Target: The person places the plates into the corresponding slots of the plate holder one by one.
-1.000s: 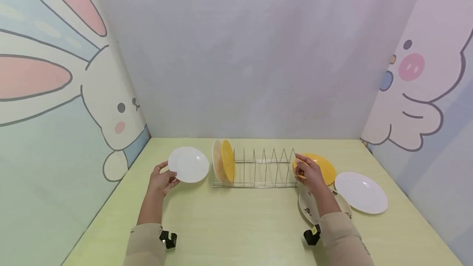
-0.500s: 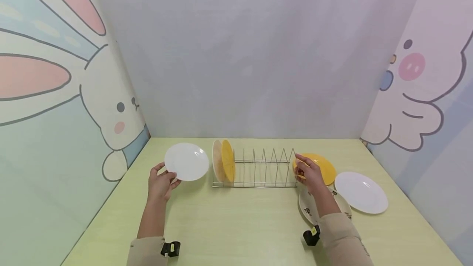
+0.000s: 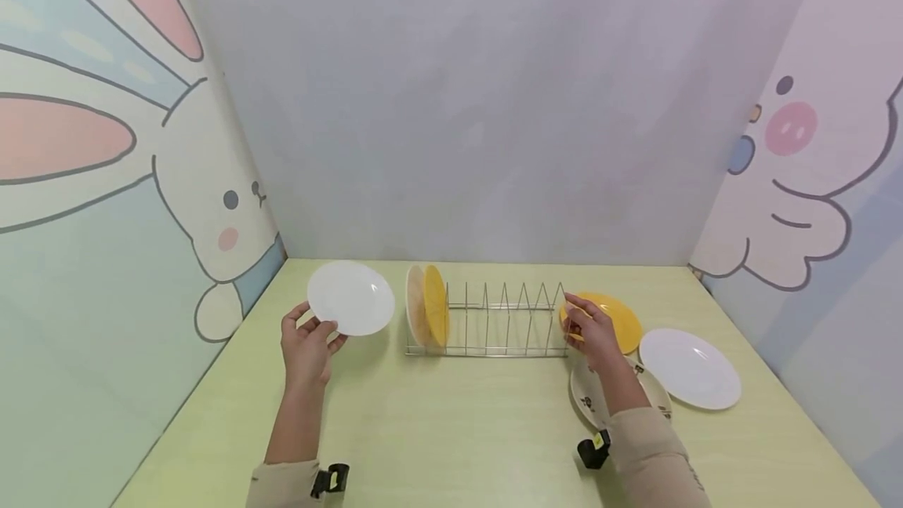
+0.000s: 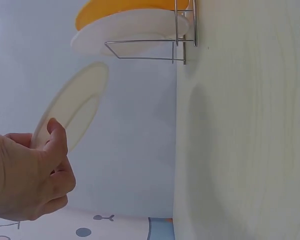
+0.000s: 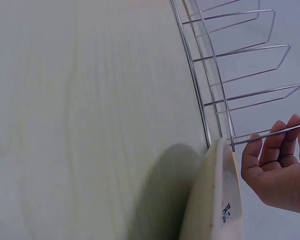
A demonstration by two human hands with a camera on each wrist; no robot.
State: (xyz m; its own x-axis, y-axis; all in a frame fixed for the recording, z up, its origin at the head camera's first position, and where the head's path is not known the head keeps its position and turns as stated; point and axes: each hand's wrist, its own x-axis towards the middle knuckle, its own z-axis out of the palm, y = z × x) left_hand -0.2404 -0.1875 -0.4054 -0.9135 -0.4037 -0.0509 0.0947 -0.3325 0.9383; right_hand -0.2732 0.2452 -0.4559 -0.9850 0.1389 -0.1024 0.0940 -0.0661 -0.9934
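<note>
My left hand (image 3: 306, 351) pinches a small white plate (image 3: 351, 296) by its near edge, thumb on top. In the left wrist view this plate (image 4: 72, 107) is tilted and raised off the table, its shadow lying apart from it. To its right stands a wire dish rack (image 3: 487, 356). A white plate (image 3: 415, 306) and a yellow plate (image 3: 436, 308) stand upright in its left end. My right hand (image 3: 596, 335) grips the rack's right end wire; in the right wrist view its fingers (image 5: 272, 147) curl around that wire.
Right of the rack lie another yellow plate (image 3: 621, 320), a white oval plate (image 3: 690, 368) and a patterned cream plate (image 3: 654, 390), partly hidden under my right forearm. A grey back wall (image 3: 487, 116) and printed side walls bound the table (image 3: 451, 429).
My left hand has moved up and slightly left with the white plate, away from the table's front. The right hand stays on the rack, and the rack has not moved.
</note>
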